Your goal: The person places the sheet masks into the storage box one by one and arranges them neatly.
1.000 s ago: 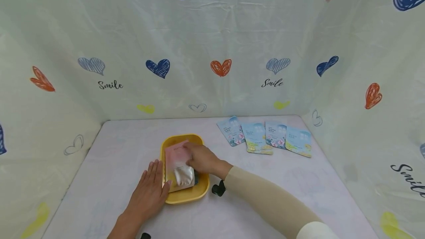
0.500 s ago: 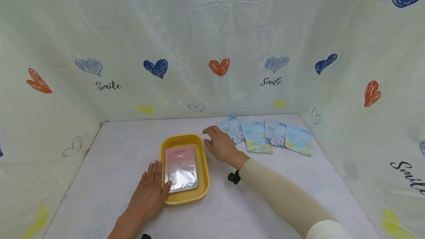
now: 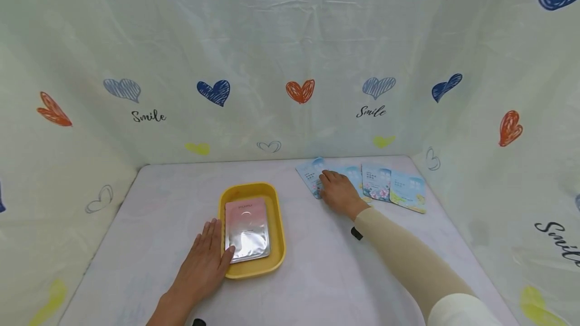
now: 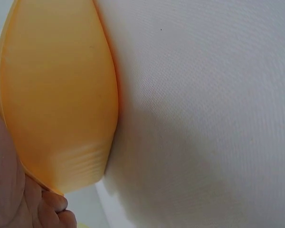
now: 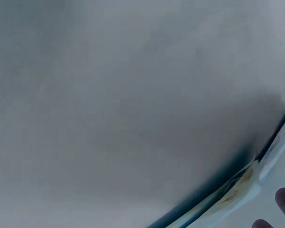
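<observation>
- Packets point(image 3: 310, 172) crowd beneath my right hand point(image 3: 341, 192), fingers loose; I could drag two.
- Left hand point(image 3: 205, 258), straight-fingered against tray point(image 3: 256, 268): overpressing might skid it.

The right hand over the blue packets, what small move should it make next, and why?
Probably close the fingers of the right hand on one of the blue packets: it is already over them and none looks lifted. Meanwhile the left hand rests against the yellow tray, which has bare floor beside its pink and silver packet.
</observation>
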{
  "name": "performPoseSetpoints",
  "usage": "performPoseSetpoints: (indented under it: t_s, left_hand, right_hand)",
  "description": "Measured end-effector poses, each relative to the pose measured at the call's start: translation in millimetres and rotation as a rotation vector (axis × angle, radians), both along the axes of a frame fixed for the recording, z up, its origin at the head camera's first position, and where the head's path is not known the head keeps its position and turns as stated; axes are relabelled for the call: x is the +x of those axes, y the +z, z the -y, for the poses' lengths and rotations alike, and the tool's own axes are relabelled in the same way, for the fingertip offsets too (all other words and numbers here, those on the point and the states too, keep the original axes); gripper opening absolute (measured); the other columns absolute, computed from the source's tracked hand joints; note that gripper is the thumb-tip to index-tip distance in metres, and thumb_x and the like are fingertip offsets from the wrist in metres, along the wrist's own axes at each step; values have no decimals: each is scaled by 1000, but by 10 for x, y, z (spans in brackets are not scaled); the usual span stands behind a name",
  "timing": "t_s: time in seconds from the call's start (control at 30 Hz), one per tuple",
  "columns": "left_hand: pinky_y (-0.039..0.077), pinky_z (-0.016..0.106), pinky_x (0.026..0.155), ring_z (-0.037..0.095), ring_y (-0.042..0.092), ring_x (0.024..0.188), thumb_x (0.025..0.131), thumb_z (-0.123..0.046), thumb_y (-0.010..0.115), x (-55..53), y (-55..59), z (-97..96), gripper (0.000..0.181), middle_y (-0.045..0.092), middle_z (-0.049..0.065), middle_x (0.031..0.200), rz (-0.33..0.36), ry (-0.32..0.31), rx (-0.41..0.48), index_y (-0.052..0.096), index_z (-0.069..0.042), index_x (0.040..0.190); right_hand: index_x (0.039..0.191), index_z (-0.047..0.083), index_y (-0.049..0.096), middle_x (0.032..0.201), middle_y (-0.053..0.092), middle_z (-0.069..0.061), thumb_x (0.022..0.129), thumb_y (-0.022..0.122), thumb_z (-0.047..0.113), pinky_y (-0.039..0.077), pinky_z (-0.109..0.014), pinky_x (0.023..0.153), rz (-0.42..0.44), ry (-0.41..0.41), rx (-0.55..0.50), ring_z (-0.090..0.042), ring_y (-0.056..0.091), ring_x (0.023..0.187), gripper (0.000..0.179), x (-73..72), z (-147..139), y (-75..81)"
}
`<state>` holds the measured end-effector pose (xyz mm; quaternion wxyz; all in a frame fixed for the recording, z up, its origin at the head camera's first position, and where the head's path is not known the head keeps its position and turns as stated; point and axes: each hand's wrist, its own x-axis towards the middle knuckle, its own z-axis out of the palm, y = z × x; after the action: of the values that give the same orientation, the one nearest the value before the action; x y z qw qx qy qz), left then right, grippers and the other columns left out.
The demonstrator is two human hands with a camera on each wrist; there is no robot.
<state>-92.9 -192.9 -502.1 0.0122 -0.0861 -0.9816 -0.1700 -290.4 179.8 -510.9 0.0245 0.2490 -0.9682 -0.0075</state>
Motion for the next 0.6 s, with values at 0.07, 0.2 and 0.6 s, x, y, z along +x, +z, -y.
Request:
performPoseSetpoints:
  t_s: [0.07,0.2,0.6]
  left_hand:
    - [26,66,125,50,24,158,113,-40,46,-1,-5,-6,77,25,33,169,-2,-3,0,20,12,163]
    - [26,66,125,50,24,158,112,-40,46,1,-1,-16,77,26,33,169,6,-2,-2,20,12,163]
    - [26,66,126,50,22,158,112,-39,47,9,34,-23,78,26,33,169,33,7,-12,18,13,163]
  right_hand:
    - [158,1,42,167,40,-18,110,58,33,33,-63,124,62,-28,24,-38,37,155,60,-3,-45,-16]
    - [164,4,34,172,31,-16,112,52,38,15,-69,128,114,-44,57,-36,26,161,65,8,-88,-24]
    - [167,6,29,175,26,-13,115,37,46,4,-66,131,262,-48,61,-33,22,163,66,84,25,-83]
